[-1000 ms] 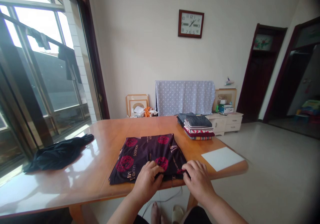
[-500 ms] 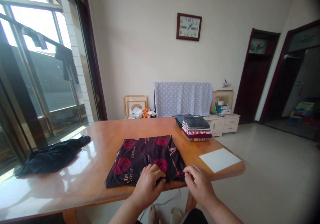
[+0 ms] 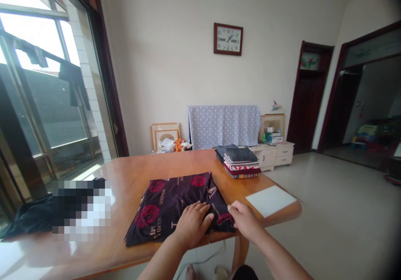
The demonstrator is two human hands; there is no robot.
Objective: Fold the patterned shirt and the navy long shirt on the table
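Note:
A dark folded garment [image 3: 171,200] with red round emblems and pale lettering lies on the wooden table [image 3: 103,246] in front of me; its kind is not clear. My left hand [image 3: 194,222] rests on top of it near the front edge, fingers stretched out and flat. At the garment's right side, my right hand [image 3: 243,215] is closed in a pinch on its edge, with the fingertips partly hidden. Behind the garment, to the right, stands a stack of folded clothes [image 3: 241,162] with denim on top.
A white sheet [image 3: 271,200] lies at the table's right end. Dark cloth [image 3: 28,217] sits on the left, partly pixelated. Beyond the table are a polka-dot cover [image 3: 224,125] and a white cabinet [image 3: 283,154]. A window [image 3: 40,88] is on the left.
My left hand has gone from curled fingers at the front edge to lying flat on the garment. My right hand stays at the right edge. The view has shifted slightly.

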